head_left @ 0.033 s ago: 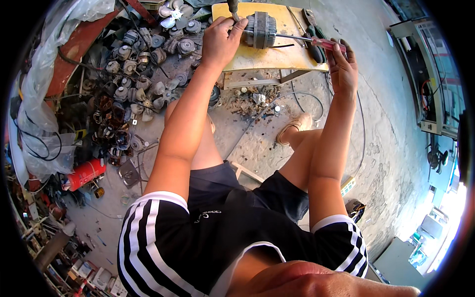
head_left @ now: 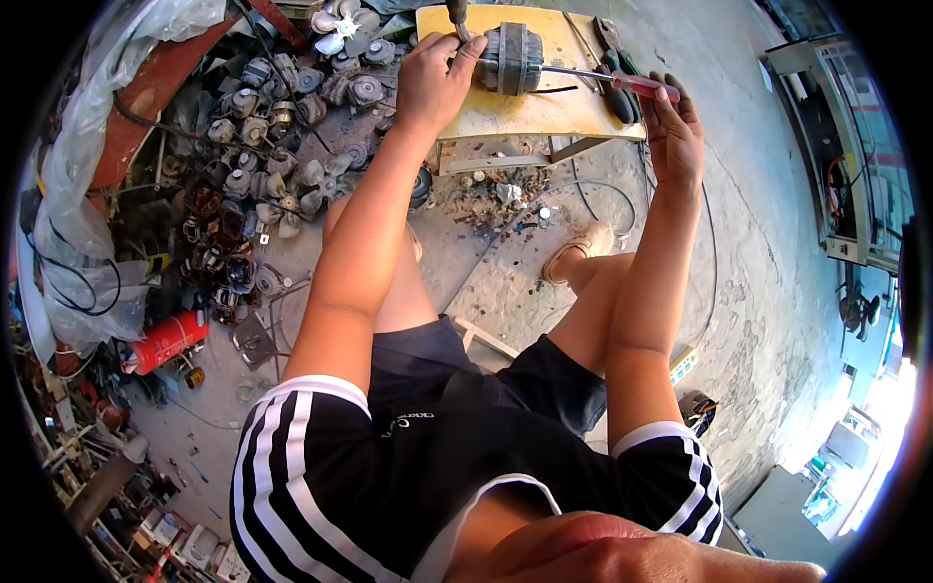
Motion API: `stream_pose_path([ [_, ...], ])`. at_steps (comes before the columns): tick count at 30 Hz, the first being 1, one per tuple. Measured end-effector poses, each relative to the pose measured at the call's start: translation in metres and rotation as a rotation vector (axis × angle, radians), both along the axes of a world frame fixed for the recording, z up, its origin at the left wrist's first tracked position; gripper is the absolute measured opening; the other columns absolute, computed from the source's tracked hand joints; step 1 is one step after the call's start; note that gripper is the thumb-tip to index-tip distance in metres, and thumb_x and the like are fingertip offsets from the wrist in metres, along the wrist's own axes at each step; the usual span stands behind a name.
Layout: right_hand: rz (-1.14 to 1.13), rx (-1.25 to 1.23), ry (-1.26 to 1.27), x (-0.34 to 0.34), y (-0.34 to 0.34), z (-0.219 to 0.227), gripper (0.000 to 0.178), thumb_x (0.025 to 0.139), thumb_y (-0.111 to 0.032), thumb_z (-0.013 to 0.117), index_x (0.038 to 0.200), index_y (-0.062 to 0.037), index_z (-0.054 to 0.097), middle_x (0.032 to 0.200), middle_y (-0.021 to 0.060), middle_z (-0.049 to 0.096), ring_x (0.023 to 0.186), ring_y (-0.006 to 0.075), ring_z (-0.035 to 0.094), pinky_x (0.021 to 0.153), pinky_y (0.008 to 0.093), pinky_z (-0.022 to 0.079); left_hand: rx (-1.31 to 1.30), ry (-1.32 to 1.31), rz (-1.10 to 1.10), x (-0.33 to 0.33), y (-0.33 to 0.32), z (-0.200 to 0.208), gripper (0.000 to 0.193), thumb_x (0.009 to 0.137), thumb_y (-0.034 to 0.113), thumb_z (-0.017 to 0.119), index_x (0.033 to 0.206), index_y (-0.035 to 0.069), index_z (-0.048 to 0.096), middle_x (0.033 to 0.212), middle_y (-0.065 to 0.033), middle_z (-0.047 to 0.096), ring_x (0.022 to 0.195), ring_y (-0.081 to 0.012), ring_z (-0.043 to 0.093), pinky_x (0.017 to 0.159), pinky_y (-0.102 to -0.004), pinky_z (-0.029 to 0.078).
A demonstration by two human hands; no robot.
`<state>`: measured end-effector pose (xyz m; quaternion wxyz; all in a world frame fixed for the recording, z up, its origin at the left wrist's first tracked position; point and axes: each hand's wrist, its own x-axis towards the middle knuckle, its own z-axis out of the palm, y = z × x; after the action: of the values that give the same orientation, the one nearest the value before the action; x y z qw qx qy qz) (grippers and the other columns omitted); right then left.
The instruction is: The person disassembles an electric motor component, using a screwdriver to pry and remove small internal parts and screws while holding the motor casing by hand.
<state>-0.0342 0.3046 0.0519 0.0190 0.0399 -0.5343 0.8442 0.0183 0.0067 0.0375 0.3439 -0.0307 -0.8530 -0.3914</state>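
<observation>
The right grip (head_left: pixel 674 126) pinches a screwdriver (head_left: pixel 645 87), its shaft (head_left: pixel 575 70) running left over pliers (head_left: pixel 622 105) to the motor (head_left: pixel 513 60) on the worktop (head_left: pixel 573 115). The left grip (head_left: pixel 431 85), beside the motor, pinches a dark-handled tool (head_left: pixel 457 12); more motors (head_left: pixel 365 90) crowd the floor (head_left: pixel 768 228) leftward.

A grey ribbed motor (head_left: pixel 512 60) sits on a yellow tabletop (head_left: pixel 476 117) between a red-handled screwdriver (head_left: pixel 634 85) and a dark-handled tool (head_left: pixel 457 12)
</observation>
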Motion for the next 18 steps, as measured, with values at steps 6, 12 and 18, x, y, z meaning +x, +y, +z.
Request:
stream_pose_path([
  [6,-0.119,-0.107,-0.216,0.016,-0.030,0.004,0.037,0.094,-0.017,0.060,0.127,-0.0054,0.047,0.108,0.0089,0.061,0.097,0.0198,0.062,0.084,0.0324,0.053,0.035,-0.116,0.015,0.003,0.001,0.001,0.037,0.093,0.039,0.058,0.099,0.005,0.070,0.092,-0.0108,0.067,0.085,-0.0267,0.066,0.074,-0.0337,0.050],
  [12,-0.149,-0.067,-0.111,0.009,-0.023,-0.011,0.041,0.095,-0.019,0.059,0.132,-0.0113,0.043,0.116,0.0058,0.057,0.099,0.0165,0.059,0.080,0.0300,0.052,0.058,-0.142,0.017,0.001,0.001,0.001,0.037,0.093,0.039,0.058,0.102,0.005,0.069,0.095,-0.0103,0.068,0.088,-0.0251,0.066,0.076,-0.0326,0.049],
  [18,-0.184,-0.108,-0.113,0.015,-0.034,-0.001,0.037,0.096,-0.017,0.056,0.130,-0.0098,0.042,0.116,0.0101,0.056,0.104,0.0196,0.059,0.086,0.0345,0.052,0.057,0.016,0.016,-0.003,0.002,-0.004,0.034,0.091,0.036,0.061,0.088,0.003,0.069,0.081,-0.0135,0.064,0.076,-0.0331,0.063,0.066,-0.0386,0.049],
])
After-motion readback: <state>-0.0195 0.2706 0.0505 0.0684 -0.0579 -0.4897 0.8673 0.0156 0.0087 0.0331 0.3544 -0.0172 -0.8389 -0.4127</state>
